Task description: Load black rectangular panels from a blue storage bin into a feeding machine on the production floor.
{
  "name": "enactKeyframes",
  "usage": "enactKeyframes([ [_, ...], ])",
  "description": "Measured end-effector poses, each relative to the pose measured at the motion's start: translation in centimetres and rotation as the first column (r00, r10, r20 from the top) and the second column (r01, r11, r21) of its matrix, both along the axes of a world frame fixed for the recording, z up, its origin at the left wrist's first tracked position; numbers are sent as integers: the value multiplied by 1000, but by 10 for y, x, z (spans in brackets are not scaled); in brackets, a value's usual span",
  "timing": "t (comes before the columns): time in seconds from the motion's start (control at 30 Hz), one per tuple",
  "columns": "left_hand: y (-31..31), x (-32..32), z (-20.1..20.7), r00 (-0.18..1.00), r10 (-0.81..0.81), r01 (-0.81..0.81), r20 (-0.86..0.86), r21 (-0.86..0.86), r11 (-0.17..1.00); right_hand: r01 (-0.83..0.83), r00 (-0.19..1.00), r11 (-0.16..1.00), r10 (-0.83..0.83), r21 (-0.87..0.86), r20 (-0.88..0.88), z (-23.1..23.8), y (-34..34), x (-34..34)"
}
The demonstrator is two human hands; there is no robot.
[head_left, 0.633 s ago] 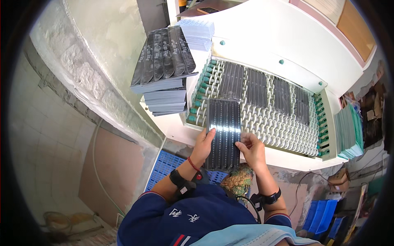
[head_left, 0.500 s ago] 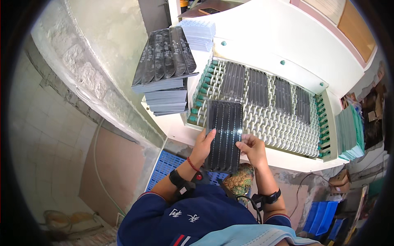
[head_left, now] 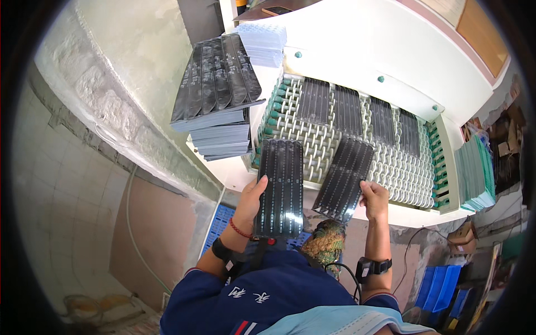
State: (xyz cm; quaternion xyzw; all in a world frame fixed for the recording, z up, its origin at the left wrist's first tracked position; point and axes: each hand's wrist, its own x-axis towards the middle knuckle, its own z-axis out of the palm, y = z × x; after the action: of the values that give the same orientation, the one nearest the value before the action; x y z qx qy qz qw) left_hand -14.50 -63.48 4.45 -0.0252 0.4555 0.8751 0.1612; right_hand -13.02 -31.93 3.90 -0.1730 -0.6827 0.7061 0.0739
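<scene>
My left hand (head_left: 253, 196) grips the left edge of a black printed panel (head_left: 281, 190), thumb on top; whether it is one sheet or several together I cannot tell. In my right hand (head_left: 375, 200), pinched at its lower right corner, is a second black panel (head_left: 345, 176), tilted and apart from the first. Its far end reaches over the white roller conveyor (head_left: 310, 148). Farther back on the rollers lie several similar black panels (head_left: 347, 109), spaced out in a row.
At the left, a tall stack of black-topped panels (head_left: 215, 75) stands on the machine's white edge, with pale blue sheets (head_left: 261, 44) behind it. Greenish sheets (head_left: 473, 173) lean at the conveyor's right end. Blue bins (head_left: 438, 287) sit low at the right.
My hands have moved apart. The right one has drawn a single panel off to the right, while the left keeps its panel and has shifted left. The row on the rollers sits slightly farther back.
</scene>
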Motion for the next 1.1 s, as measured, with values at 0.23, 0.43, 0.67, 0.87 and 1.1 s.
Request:
enactKeyframes([
  [0.23,-3,5,18,992,-86,58,95,264,963,-140,990,987,138,84,35,30,-55,-40],
  [0.43,-5,17,31,990,-74,40,119,266,963,-177,984,979,175,106,29,34,-68,-65],
  [0.67,-7,11,31,992,-69,38,108,267,963,-152,988,922,154,357,25,20,-51,-77],
  [0.87,-2,4,14,986,-103,68,128,254,965,-11,1000,854,-2,520,25,30,16,-59],
  [1.1,38,-10,8,994,-111,110,0,90,990,-175,984,824,168,539,63,29,-21,-9],
])
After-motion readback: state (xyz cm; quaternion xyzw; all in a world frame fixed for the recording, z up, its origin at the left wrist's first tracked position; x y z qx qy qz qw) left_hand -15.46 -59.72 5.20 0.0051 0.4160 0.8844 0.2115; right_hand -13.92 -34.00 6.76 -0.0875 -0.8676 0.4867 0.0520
